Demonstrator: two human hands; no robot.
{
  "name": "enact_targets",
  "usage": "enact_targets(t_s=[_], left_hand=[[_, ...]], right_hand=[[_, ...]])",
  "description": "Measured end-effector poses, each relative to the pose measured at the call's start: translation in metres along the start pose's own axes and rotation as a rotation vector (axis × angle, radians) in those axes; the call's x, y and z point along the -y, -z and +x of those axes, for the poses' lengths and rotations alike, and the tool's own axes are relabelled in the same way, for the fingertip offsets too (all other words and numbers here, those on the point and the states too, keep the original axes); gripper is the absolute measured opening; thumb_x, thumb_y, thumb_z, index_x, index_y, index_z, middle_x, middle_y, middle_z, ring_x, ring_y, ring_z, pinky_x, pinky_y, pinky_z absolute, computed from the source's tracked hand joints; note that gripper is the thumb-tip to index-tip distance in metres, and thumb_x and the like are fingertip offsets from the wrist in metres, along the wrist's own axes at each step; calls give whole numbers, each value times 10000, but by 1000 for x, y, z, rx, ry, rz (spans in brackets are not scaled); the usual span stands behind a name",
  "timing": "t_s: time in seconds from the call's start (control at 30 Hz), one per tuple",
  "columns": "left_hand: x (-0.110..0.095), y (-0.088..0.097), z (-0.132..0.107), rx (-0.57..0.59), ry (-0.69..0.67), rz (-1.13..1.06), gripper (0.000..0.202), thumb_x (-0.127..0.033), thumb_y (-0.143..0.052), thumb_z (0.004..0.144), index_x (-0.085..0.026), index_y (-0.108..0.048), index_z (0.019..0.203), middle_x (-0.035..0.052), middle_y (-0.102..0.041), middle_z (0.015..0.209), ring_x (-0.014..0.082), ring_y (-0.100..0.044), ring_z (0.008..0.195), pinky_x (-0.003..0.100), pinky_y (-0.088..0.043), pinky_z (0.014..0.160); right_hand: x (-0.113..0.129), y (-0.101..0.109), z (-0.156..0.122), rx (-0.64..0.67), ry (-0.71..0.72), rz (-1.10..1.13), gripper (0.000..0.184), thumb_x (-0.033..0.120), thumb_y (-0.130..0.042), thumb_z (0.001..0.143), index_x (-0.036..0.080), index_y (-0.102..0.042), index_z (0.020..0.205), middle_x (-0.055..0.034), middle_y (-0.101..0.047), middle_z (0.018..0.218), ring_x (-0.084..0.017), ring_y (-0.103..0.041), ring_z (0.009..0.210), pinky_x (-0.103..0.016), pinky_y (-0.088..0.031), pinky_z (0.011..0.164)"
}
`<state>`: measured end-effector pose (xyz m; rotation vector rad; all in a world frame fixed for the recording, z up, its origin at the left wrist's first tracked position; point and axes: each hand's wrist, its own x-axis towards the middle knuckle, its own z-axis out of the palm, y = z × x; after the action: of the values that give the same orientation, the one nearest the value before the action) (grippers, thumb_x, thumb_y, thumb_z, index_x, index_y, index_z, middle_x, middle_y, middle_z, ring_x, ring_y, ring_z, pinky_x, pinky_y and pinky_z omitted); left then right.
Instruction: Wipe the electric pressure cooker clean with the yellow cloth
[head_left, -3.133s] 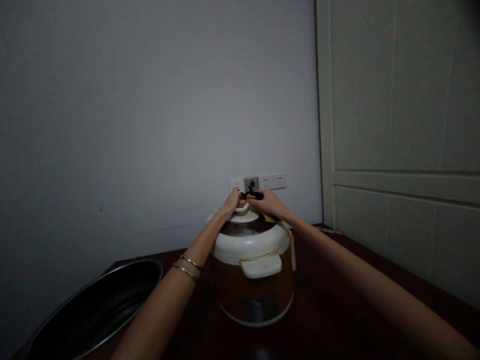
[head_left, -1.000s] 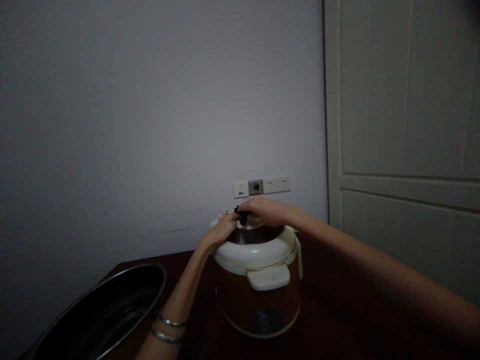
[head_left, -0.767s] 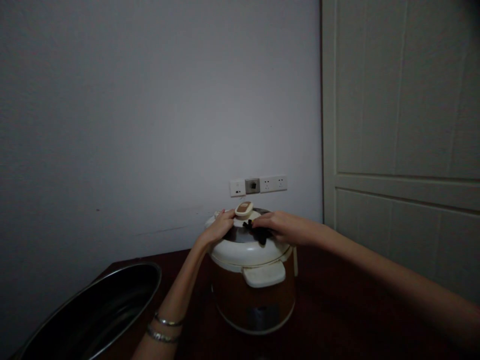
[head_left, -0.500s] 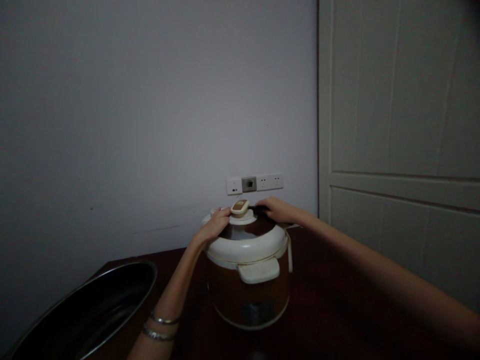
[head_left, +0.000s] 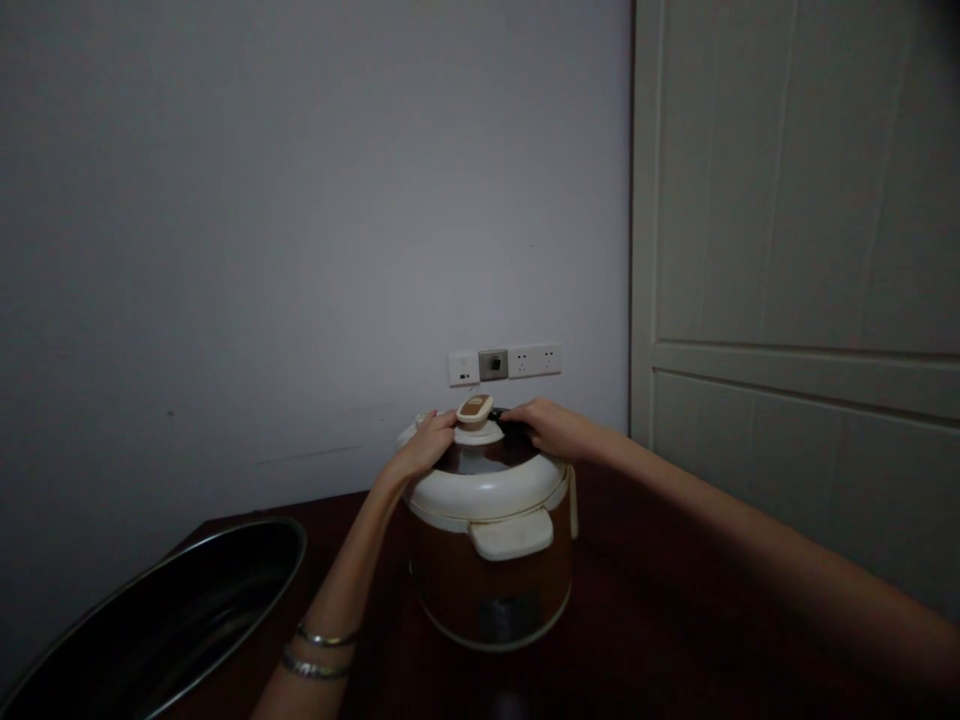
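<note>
**Cloth hand has swung to the far side of the lid; the steadying hand has not moved**

The door (head_left: 795, 300) stands to the right of the rice cooker (head_left: 491, 575), and the dark tabletop (head_left: 660, 620) carries the cooker near its far edge. A steel basin (head_left: 172, 620) lies well to the cooker's left, apart from it.

The cooker itself sits where it was, with its cream lid (head_left: 487, 490) closed. The change is in the right hand (head_left: 551, 430). Less than a second ago it lay lower, on the near right of the lid's dark top. Now it rests higher, on the far right, just beside the knob (head_left: 475, 408). Its fingers (head_left: 525, 412) are curled down over a dark cloth (head_left: 498, 413), of which only a small edge shows between the hand and the knob. How firmly they pinch it cannot be told.

The left hand (head_left: 427, 452) stays on the cooker's left shoulder. Its fingers are laid loosely over the lid's rim, gripping nothing and only pressing down. Two bracelets (head_left: 322, 648) ride that forearm, nearer than the cooker.

As a judgement, the rubbing has worked round the lid top from front to back, while the cooker is kept from turning.

A socket strip (head_left: 504, 363) is on the wall just above and behind the cooker.
</note>
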<state>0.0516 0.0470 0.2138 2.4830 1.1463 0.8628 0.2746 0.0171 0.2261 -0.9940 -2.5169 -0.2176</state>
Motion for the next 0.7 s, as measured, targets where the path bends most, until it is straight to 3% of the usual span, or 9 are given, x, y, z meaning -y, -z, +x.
enact_targets(t_s=[0.07,0.3,0.53,0.7], left_hand=[[0,0,0,-1,5,0,614,-106,-323,659,-237,-570,1206,-3,-526,1327,190,-420,1256,433,-33,1129],[4,0,0,3,-22,42,582,-118,-315,685,-206,-566,1202,23,-585,1260,194,-459,1208,434,-63,1126],[2,0,-1,-1,-22,50,557,-116,-308,685,-181,-593,1159,40,-612,1217,204,-488,1169,424,-68,1126],[0,0,-2,4,-20,39,561,-130,-307,696,-198,-580,1182,35,-562,1287,199,-447,1222,427,-51,1126]], right_hand=[[-3,-2,1,-8,-23,4,503,-25,-429,657,138,-644,1082,-117,-694,1015,-202,-631,906,-289,-440,755],[22,2,-12,39,66,60,430,-5,-427,684,147,-659,1012,-101,-696,978,-173,-628,873,-259,-425,745],[-18,10,18,116,-61,-18,522,-23,-441,611,145,-687,1040,-100,-712,957,-183,-631,866,-270,-427,764],[6,15,3,131,8,39,506,-16,-438,622,157,-691,1025,-79,-718,887,-166,-630,789,-254,-429,719]])
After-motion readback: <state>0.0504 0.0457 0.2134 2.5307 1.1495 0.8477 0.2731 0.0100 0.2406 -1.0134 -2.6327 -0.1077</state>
